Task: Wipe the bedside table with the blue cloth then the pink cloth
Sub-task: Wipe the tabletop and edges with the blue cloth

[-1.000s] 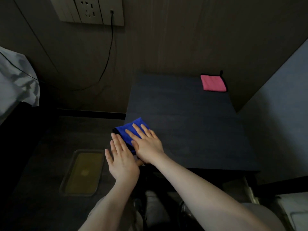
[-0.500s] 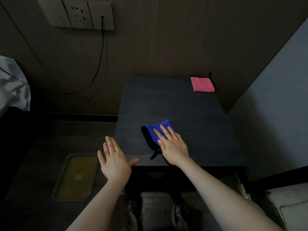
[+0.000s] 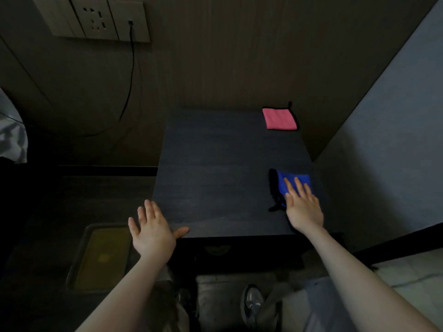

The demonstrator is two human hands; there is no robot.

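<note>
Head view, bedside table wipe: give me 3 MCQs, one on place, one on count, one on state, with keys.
1. Where on the bedside table does the pink cloth lie?
A. far right corner
B. near left corner
C. centre

2. How many cloths are on the table top?
A. one
B. two
C. three

3. What is the right hand doing with the blue cloth?
A. holding it lifted above the table
B. pressing it flat on the table with spread fingers
C. not touching it

Key:
1. A, it sits folded at the back right, by the wall.
2. B, only the pink and the blue one show.
3. B, the palm and fingers lie flat on the cloth near the table's right edge; the left hand is open and empty at the near left edge.
</note>
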